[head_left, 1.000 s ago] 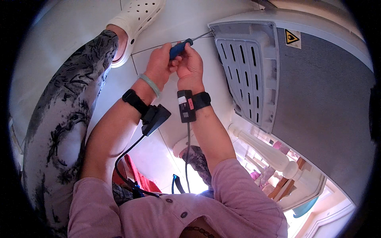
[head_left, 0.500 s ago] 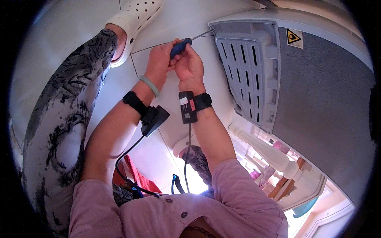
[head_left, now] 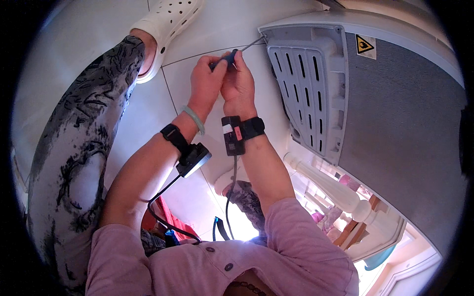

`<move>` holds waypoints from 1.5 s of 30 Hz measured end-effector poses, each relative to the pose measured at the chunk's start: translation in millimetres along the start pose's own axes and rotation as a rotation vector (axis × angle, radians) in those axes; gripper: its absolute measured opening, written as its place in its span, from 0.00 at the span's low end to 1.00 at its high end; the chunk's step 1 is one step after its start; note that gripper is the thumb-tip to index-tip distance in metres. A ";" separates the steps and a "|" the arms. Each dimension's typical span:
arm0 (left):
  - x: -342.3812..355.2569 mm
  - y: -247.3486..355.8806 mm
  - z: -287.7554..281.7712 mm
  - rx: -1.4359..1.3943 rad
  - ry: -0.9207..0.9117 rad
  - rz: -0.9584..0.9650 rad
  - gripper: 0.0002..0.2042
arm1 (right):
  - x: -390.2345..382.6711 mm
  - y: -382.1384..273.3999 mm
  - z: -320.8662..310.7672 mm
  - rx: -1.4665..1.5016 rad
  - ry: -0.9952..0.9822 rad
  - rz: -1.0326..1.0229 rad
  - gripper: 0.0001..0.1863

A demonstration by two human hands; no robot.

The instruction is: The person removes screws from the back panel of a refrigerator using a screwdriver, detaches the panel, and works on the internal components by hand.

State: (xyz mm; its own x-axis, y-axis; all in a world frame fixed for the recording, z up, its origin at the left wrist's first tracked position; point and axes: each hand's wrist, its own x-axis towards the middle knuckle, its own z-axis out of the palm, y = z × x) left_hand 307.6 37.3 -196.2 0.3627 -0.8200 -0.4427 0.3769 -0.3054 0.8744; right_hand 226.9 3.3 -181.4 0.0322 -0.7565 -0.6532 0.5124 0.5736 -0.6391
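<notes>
My left hand (head_left: 206,81) and my right hand (head_left: 238,84) are closed together round a blue screwdriver (head_left: 229,57), partly hidden by my fingers. Its thin metal shaft reaches up and right to the top left corner of a grey plastic slotted panel (head_left: 307,89), where a small fixing (head_left: 265,36) shows; whether the tip is seated is too small to tell. The panel sits on a grey appliance (head_left: 400,123) with a yellow warning sticker (head_left: 365,46). Both wrists carry black strapped devices with cables.
My leg in patterned trousers (head_left: 79,128) and a white clog (head_left: 168,27) lie left on the tiled floor (head_left: 187,39). My other foot (head_left: 237,197) is below my hands, near red fabric (head_left: 169,213). A white turned furniture leg (head_left: 331,187) stands lower right, beside pink items.
My left hand has shifted right and rolled over the screwdriver handle, with its thumb now on top. My right hand has moved slightly up. The appliance has not moved.
</notes>
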 end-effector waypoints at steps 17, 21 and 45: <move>4.0 -11.4 0.3 0.076 -0.048 0.041 0.16 | -1.8 0.6 3.9 -0.012 0.024 -0.053 0.14; 12.6 1.1 -19.0 -0.455 -0.301 -0.470 0.15 | -2.8 -1.1 1.7 -0.038 -0.053 0.010 0.16; -4.9 -35.0 -18.0 0.434 -0.050 0.042 0.12 | -14.0 27.7 -23.5 -0.172 0.107 -0.186 0.11</move>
State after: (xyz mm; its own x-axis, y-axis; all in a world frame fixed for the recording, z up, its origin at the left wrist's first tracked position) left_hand 308.0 60.7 -228.2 0.3247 -0.8551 -0.4043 -0.0339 -0.4377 0.8985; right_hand 220.5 37.2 -199.5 -0.1440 -0.8217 -0.5514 0.3472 0.4799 -0.8057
